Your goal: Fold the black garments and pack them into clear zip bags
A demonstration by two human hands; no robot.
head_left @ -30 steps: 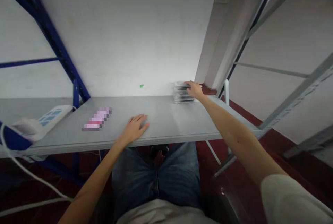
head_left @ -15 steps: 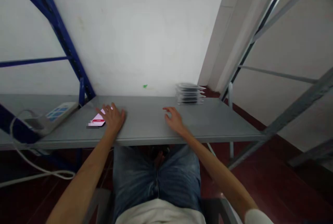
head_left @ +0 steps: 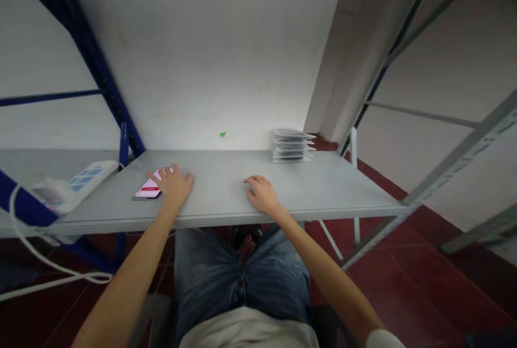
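My left hand is spread over the right part of a phone with a lit pink screen, which lies on the grey shelf top. Whether the fingers press on the screen is hard to see. Near the middle of the shelf, my right hand rests low with its fingers stretched and slightly bent, holding nothing. Beyond it, to the right, stands a stack of thin, clear-edged flat packets near the wall.
A white power strip lies at the left, with a white cable looping below the shelf edge. Blue uprights rise on the left and grey metal posts on the right. Behind is a white wall.
My right hand has shifted slightly left and lower, its fingers closer together. The left hand stays by the phone. The wall looks darker and the shelf lighter.
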